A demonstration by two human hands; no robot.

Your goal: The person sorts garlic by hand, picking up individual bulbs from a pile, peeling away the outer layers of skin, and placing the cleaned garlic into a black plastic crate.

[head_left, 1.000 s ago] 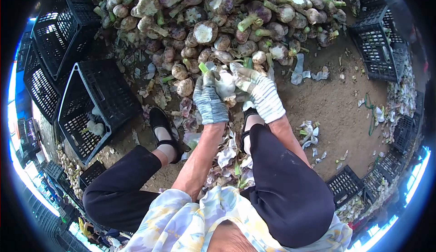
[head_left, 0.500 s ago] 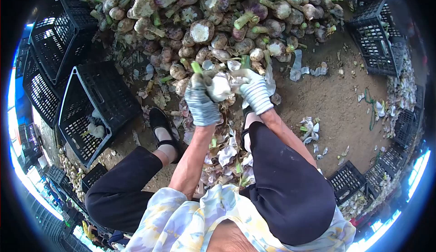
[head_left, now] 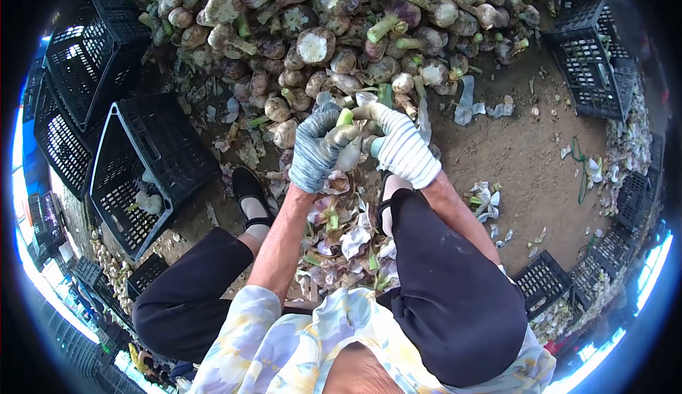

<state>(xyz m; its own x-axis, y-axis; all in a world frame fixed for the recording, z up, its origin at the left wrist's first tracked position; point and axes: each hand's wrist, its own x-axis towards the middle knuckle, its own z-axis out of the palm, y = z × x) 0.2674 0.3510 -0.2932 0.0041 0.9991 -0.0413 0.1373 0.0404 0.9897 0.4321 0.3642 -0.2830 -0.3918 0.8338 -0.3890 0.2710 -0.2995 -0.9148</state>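
Both of my hands wear striped gloves and meet between my knees, just below a big heap of garlic [head_left: 316, 46]. My left hand [head_left: 317, 147] is closed around a white garlic bulb [head_left: 349, 156], whose short green stem stub [head_left: 344, 117] pokes up between the gloves. From the other side my right hand [head_left: 401, 142] presses its curled fingers against the same bulb and stem. The gloves hide most of the bulb. Under my hands, peeled skins and stem bits [head_left: 355, 241] cover the ground.
A tipped black crate [head_left: 160, 156] with a few white bulbs [head_left: 149, 202] lies at the left, near more stacked crates [head_left: 85, 60]. Another crate [head_left: 586, 67] stands at the upper right. My shoe [head_left: 250, 195] is beside the skins.
The bulb has turned and is now more covered by my gloves. My left hand has moved slightly up and right, and my right hand has wrapped closer around it.
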